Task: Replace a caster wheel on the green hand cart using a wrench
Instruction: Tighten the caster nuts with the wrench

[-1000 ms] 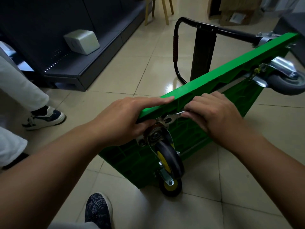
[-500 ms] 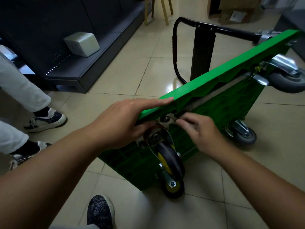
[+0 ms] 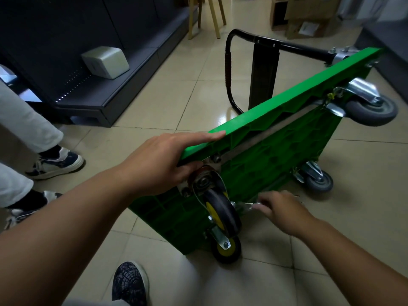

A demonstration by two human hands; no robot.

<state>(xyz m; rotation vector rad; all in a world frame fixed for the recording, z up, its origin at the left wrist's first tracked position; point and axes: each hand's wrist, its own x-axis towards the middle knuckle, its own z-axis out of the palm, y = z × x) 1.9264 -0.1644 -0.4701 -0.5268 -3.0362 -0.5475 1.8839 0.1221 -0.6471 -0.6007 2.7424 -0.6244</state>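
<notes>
The green hand cart (image 3: 276,155) stands tipped on its side, underside toward me. My left hand (image 3: 159,164) grips its raised near corner, fingers flat along the top edge and thumb under it. Just below that corner sits a black caster with a yellow hub (image 3: 220,213) in a metal fork, and a second yellow-hubbed wheel (image 3: 227,250) touches the floor beneath it. My right hand (image 3: 280,208) is low beside that caster and pinches a silver wrench (image 3: 247,205), whose blurred head points at the wheel.
Two grey casters (image 3: 373,109) (image 3: 320,182) are on the cart's far end, and its black handle (image 3: 229,69) lies on the tiled floor. A dark shelf base (image 3: 99,102) with a white box (image 3: 106,61) is at left. Another person's legs and shoes (image 3: 57,162) stand left; my shoe (image 3: 130,283) is below.
My right hand has dropped with the wrench from the bolt under the cart's top edge down to beside the caster wheel. My left hand kept its grip.
</notes>
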